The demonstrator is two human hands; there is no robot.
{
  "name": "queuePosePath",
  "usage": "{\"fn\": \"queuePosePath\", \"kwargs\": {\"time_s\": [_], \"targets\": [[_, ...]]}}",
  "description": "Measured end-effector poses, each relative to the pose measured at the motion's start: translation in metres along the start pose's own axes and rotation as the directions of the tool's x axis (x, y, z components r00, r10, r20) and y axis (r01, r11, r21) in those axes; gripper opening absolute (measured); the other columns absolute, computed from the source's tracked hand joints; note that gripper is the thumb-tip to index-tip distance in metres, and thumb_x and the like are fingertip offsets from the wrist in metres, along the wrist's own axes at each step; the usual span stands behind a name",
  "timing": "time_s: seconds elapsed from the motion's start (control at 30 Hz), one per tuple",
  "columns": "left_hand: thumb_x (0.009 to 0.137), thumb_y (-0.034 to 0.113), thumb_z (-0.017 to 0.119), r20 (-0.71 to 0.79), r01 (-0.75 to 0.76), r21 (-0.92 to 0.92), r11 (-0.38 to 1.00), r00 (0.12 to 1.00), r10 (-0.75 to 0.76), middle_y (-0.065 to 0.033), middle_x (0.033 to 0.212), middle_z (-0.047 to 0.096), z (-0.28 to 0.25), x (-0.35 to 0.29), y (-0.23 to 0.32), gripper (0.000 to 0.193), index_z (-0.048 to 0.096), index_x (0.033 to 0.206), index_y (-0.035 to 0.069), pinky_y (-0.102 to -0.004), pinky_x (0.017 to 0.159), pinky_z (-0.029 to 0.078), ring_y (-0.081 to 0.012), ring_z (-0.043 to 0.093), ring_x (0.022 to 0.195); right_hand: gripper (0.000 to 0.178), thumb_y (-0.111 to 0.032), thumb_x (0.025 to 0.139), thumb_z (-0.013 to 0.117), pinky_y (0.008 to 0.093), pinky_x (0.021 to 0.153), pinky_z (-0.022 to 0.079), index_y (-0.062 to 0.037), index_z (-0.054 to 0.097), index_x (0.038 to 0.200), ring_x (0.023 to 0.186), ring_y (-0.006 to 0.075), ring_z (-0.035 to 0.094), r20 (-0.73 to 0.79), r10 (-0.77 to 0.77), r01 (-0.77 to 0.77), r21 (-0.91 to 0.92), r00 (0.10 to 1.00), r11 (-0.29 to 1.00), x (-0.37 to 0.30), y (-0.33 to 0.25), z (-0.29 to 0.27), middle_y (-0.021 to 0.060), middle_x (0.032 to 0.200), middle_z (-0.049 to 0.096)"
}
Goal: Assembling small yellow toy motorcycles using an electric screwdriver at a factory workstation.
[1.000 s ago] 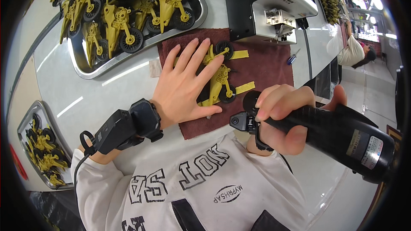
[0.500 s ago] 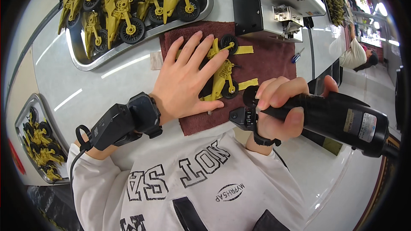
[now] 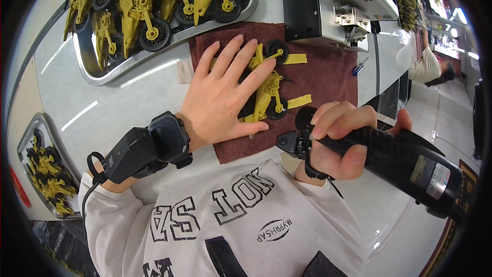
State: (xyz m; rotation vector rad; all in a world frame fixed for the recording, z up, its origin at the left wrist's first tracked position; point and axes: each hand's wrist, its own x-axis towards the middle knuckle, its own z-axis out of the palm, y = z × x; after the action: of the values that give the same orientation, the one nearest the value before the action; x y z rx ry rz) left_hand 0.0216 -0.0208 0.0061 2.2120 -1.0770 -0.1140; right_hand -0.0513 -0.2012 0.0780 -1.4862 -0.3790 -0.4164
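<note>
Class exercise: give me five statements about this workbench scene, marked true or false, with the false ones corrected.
1. The right hand grips a black cylindrical tool. True.
2. The left hand is curled into a fist. False: it is spread out, over a yellow toy-like vehicle with black wheels.
3. The cloth under the vehicle is pale blue. False: it is dark reddish brown.
4. The large metal tray at the upper left holds several similar yellow pieces. True.
5. The screwdriver lies inside the large metal tray. False: it lies by the right edge of the cloth.
</note>
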Motion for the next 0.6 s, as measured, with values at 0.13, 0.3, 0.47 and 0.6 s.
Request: {"fn": "queuePosePath", "kwargs": {"time_s": [0.13,0.3,0.47,0.6], "targets": [[0.063,0.054,0.071,0.001,-0.001,-0.015,1.000,1.000,0.001,-0.0178,0.138,0.035,0.000,0.001,0.000,0.088,0.041,0.134,0.013,-0.0527,0.106,0.022,-0.0385,0.030,0.129,0.058,-0.021,0.086,0.063,0.0440,0.065,0.048,-0.0022,0.028,0.128,0.063,0.0285,0.059,-0.150,-0.200,0.211,0.061,0.968,0.976,0.004,0.005,0.013,0.0188,0.079,0.058],[0.058,0.049,0.077,0.008,0.024,-0.025,0.999,1.000,-0.024,-0.0178,0.136,0.037,-0.001,0.002,0.002,0.092,0.039,0.135,0.016,-0.0503,0.105,0.023,-0.0359,0.032,0.128,0.062,-0.020,0.086,0.063,0.0437,0.064,0.049,-0.0056,0.022,0.132,0.063,0.0289,0.059,-0.127,-0.148,0.157,0.064,0.981,0.986,0.005,0.003,0.010,0.0194,0.080,0.059],[0.063,0.054,0.071,0.026,0.018,-0.017,1.000,1.000,-0.017,-0.0175,0.139,0.035,-0.001,0.004,0.000,0.088,0.040,0.134,0.013,-0.0535,0.105,0.022,-0.0385,0.030,0.129,0.062,-0.013,0.084,0.065,0.0447,0.066,0.049,-0.0126,0.023,0.130,0.070,0.0296,0.060,-0.098,-0.064,0.071,0.070,0.993,0.995,0.003,0.007,0.004,0.0192,0.083,0.059],[0.063,0.053,0.071,0.029,0.018,-0.023,1.000,0.999,-0.017,-0.0175,0.140,0.034,-0.003,0.004,0.001,0.087,0.041,0.134,0.014,-0.0538,0.105,0.022,-0.0385,0.030,0.129,0.059,-0.007,0.081,0.067,0.0451,0.071,0.048,-0.0137,0.028,0.126,0.075,0.0288,0.060,0.104,0.044,-0.051,0.061,0.994,0.997,0.004,0.004,-0.008,0.0180,0.087,0.059]]}}
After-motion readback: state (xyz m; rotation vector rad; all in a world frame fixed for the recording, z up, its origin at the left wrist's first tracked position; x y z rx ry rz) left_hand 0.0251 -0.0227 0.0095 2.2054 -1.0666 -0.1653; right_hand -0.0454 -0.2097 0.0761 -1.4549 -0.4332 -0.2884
